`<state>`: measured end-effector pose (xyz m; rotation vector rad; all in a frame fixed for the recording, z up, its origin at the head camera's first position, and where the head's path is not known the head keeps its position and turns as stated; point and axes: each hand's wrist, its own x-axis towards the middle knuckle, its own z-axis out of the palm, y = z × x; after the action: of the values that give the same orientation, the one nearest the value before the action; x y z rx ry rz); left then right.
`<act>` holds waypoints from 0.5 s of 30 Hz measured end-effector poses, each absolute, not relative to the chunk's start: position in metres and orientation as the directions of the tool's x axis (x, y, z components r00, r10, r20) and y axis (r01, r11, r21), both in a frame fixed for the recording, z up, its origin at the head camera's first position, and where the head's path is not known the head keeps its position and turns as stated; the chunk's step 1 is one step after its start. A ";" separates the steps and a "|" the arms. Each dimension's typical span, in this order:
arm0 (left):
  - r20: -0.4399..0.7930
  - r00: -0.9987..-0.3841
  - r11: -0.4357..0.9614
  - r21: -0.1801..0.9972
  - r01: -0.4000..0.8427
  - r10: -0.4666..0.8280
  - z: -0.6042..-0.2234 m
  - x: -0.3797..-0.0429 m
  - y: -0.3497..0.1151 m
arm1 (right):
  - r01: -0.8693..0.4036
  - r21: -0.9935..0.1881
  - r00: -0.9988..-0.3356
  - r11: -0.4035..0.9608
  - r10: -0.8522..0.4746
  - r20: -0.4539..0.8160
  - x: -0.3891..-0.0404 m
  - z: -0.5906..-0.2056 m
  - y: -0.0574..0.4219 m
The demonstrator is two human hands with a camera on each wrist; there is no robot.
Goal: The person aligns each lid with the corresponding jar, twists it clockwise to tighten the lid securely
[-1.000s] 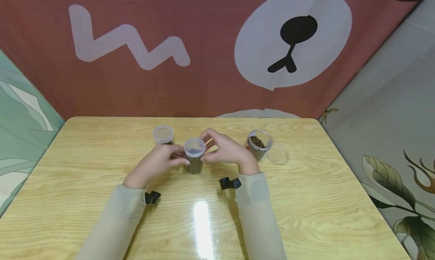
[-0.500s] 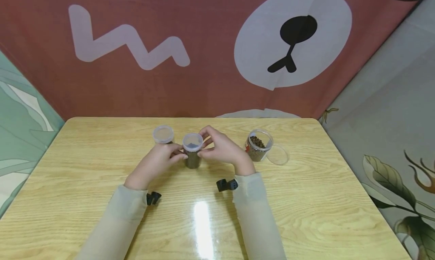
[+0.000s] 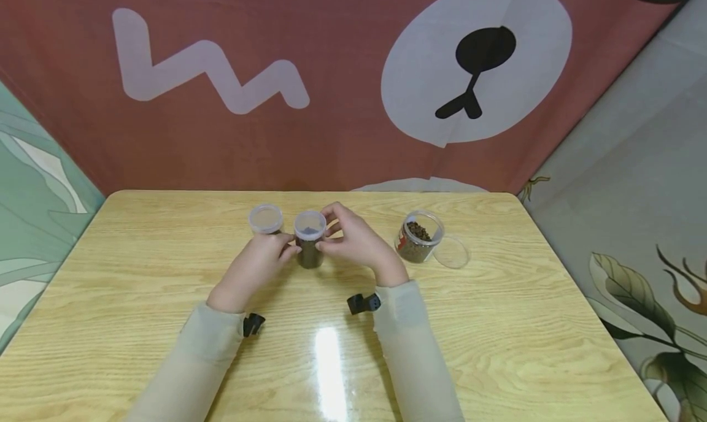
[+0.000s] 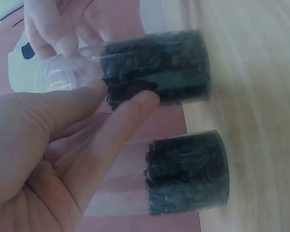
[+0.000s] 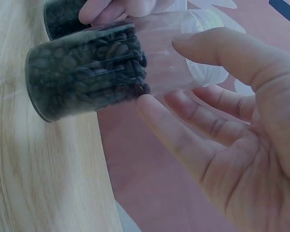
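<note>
Both hands are at one clear lidded jar of dark coffee beans (image 3: 309,257), upright near the middle of the table. My right hand (image 3: 358,241) grips its right side, thumb in front and fingers behind, near the lid (image 5: 205,48). From the opposite side my left hand (image 3: 253,265) holds it with thumb and fingertips, partway up the wall. A second lidded jar of beans (image 3: 266,218) stands just to the left, partly hidden behind the left hand; the left wrist view shows this second jar (image 4: 188,171) below the held one.
On the right stands a wider jar without its lid (image 3: 420,241), holding brown grains. A clear round lid (image 3: 452,252) lies against its right side. The wooden table (image 3: 513,324) ends at a reddish-brown printed backdrop (image 3: 342,146).
Both hands have shifted the bean jar away from the person and slightly left, closer to the second jar. The open jar and loose lid have stayed put.
</note>
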<state>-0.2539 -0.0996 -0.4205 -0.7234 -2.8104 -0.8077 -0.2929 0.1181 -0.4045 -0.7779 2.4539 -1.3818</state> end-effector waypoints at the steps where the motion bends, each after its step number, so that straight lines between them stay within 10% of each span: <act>1: 0.250 -0.878 0.752 0.454 0.478 0.408 -0.421 -0.254 -0.099 | -0.342 -0.842 -0.837 0.418 -0.542 0.071 -0.293 -0.405 0.118; 15: 0.186 -0.916 0.815 0.418 0.401 0.355 -0.423 -0.254 -0.095 | -0.341 -0.829 -0.868 0.443 -0.487 0.096 -0.291 -0.409 0.108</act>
<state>-0.2536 -0.0947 -0.4232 -0.6053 -2.8972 -0.7014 -0.2910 0.1080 -0.4089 -0.7326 2.5319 -1.3996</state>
